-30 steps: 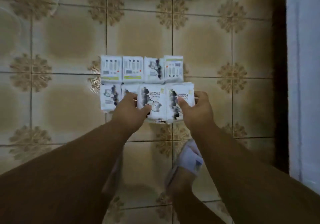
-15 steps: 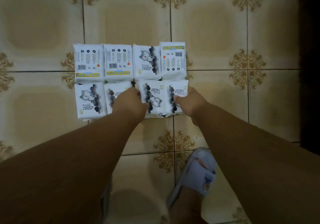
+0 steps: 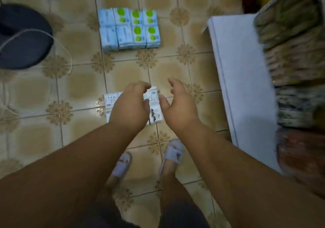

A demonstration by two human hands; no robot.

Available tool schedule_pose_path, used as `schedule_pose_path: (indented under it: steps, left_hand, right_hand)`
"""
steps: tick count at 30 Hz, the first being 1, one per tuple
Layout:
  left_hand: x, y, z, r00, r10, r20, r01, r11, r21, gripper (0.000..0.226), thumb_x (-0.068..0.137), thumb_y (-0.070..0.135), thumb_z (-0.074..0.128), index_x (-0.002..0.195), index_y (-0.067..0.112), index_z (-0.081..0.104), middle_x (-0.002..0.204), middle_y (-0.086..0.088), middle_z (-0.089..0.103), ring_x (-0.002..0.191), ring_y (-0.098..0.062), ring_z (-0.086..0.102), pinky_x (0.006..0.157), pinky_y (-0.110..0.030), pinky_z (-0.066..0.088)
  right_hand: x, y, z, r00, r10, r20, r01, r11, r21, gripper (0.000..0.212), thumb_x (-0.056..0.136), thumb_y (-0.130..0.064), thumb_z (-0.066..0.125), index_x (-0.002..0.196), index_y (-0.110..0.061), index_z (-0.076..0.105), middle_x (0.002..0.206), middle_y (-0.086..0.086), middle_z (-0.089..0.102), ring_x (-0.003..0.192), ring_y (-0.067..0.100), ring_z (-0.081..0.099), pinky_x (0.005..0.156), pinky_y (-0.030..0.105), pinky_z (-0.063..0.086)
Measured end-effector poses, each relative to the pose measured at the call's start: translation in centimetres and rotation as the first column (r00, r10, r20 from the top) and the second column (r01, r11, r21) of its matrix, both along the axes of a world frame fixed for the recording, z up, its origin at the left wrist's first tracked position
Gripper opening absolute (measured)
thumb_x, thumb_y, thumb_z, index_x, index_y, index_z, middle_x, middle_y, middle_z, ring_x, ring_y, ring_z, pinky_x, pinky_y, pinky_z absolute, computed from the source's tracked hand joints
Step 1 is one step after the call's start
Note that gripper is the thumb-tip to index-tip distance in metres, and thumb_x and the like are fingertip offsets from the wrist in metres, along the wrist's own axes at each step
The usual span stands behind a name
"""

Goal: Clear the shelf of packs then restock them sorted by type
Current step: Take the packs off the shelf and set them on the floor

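Both hands hang above the tiled floor point(image 3: 35, 90) with nothing in them: the left hand point(image 3: 130, 108) has its fingers loosely curled and spread over the white packs point(image 3: 154, 104), and whether it touches them cannot be told; the right hand point(image 3: 179, 104) is wide, thumb and fingers apart, just beside the right edge of the same group. The white packs lie flat on the floor near its middle, mostly hidden under the left hand, with only the left end and the right end of the group showing, one pack there bearing a dark printed figure. Farther up the floor, well apart from them, a block of pale blue packs point(image 3: 129, 28) lies in two rows, the right-hand ones marked with green circles, their edges touching. At the right edge of the floor stands a white shelf point(image 3: 246, 86), its flat board bare where it shows, and beyond it, at the far right, blurred stacks of other goods point(image 3: 295, 60) that cannot be made out. At the left edge of the floor sits a dark rounded object point(image 3: 22, 35) with a pale cord across it. Toward the bottom edge two feet in light slippers point(image 3: 173, 154) stand on the tiles between the forearms
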State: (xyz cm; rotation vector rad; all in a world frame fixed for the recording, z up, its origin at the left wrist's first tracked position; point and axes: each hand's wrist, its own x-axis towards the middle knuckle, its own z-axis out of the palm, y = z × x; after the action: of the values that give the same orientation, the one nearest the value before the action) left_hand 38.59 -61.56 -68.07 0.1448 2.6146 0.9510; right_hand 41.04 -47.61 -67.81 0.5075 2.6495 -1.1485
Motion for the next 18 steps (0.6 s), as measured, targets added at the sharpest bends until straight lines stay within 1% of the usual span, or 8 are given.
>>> schedule_pose_path:
  steps: [2, 6, 8, 10, 13, 15, 17, 18]
  left_hand:
    - [-1.7, 0.4, 8.7, 0.992, -0.058, -0.113, 0.06, 0.998, 0.017, 0.039, 0.095, 0.014, 0.053, 0.131, 0.028, 0.052, 0.127, 0.008, 0.054, 0.101, -0.009, 0.057, 0.082, -0.026, 0.042]
    - [-2.8, 2.2, 23.8, 0.923, -0.17, -0.346, 0.25, 0.947, 0.202, 0.033, 0.092, 0.013, 0.057, 0.124, 0.023, 0.057, 0.116, 0.006, 0.058, 0.085, -0.005, 0.054, 0.083, -0.031, 0.049]
    - [-2.1, 3.6, 29.7, 0.875, -0.233, -0.424, 0.358, 0.902, 0.243, 0.031, 0.091, 0.014, 0.058, 0.12, 0.024, 0.058, 0.11, 0.009, 0.059, 0.081, -0.005, 0.054, 0.079, -0.03, 0.049]
    - [-0.9, 5.1, 34.8, 0.823, -0.276, -0.497, 0.446, 0.856, 0.263, 0.027, 0.092, 0.017, 0.057, 0.117, 0.027, 0.058, 0.104, 0.015, 0.056, 0.08, -0.002, 0.053, 0.075, -0.026, 0.045]
    - [1.9, 7.8, 41.4, 0.745, -0.298, -0.598, 0.557, 0.77, 0.31, 0.023, 0.092, 0.017, 0.057, 0.113, 0.029, 0.059, 0.098, 0.02, 0.055, 0.083, 0.001, 0.055, 0.07, -0.017, 0.046]
    - [4.2, 9.7, 45.1, 0.716, -0.328, -0.616, 0.618, 0.709, 0.341, 0.023, 0.094, 0.018, 0.056, 0.113, 0.03, 0.058, 0.098, 0.02, 0.057, 0.081, 0.002, 0.057, 0.068, -0.016, 0.047]
    - [6.8, 11.3, 47.7, 0.684, -0.368, -0.63, 0.673, 0.652, 0.35, 0.022, 0.095, 0.021, 0.054, 0.111, 0.036, 0.055, 0.1, 0.019, 0.059, 0.076, -0.001, 0.059, 0.067, -0.025, 0.05]
    - [8.2, 12.0, 48.8, 0.664, -0.389, -0.639, 0.699, 0.626, 0.346, 0.02, 0.095, 0.022, 0.053, 0.11, 0.036, 0.053, 0.102, 0.018, 0.059, 0.074, -0.002, 0.059, 0.067, -0.027, 0.05]
  right_hand:
    - [-0.1, 0.9, 9.3, 0.987, -0.058, -0.151, 0.068, 0.996, 0.061, 0.052, 0.093, -0.023, 0.06, 0.142, -0.022, 0.042, 0.138, -0.003, 0.048, 0.121, 0.013, 0.05, 0.099, 0.028, 0.043]
    - [1.7, 2.5, 25.5, 0.909, -0.173, -0.379, 0.248, 0.956, 0.157, 0.048, 0.092, -0.023, 0.06, 0.138, -0.023, 0.045, 0.131, -0.004, 0.05, 0.116, 0.011, 0.051, 0.096, 0.029, 0.045]
    - [3.8, 3.1, 31.7, 0.851, -0.244, -0.465, 0.357, 0.918, 0.171, 0.047, 0.094, -0.024, 0.06, 0.138, -0.024, 0.045, 0.13, -0.005, 0.05, 0.115, 0.008, 0.051, 0.092, 0.023, 0.042]
    - [6.4, 3.6, 37.0, 0.769, -0.323, -0.552, 0.477, 0.864, 0.16, 0.043, 0.094, -0.024, 0.06, 0.135, -0.026, 0.047, 0.126, -0.008, 0.051, 0.11, 0.004, 0.051, 0.086, 0.018, 0.04]
    - [11.2, 4.6, 43.7, 0.627, -0.413, -0.661, 0.637, 0.76, 0.129, 0.039, 0.092, -0.025, 0.062, 0.13, -0.027, 0.051, 0.12, -0.012, 0.052, 0.101, 0.0, 0.051, 0.078, 0.008, 0.04]
    - [14.6, 5.4, 47.2, 0.551, -0.438, -0.71, 0.705, 0.701, 0.114, 0.036, 0.092, -0.024, 0.063, 0.126, -0.026, 0.053, 0.119, -0.012, 0.053, 0.097, -0.002, 0.05, 0.079, 0.012, 0.041]
    - [17.9, 6.0, 49.5, 0.484, -0.463, -0.743, 0.753, 0.653, 0.084, 0.034, 0.091, -0.021, 0.064, 0.123, -0.026, 0.054, 0.117, -0.01, 0.055, 0.096, 0.001, 0.052, 0.084, 0.023, 0.046]
    - [19.5, 6.5, 50.3, 0.46, -0.477, -0.749, 0.773, 0.63, 0.074, 0.033, 0.091, -0.021, 0.064, 0.122, -0.026, 0.055, 0.117, -0.009, 0.055, 0.095, 0.001, 0.053, 0.085, 0.024, 0.046]
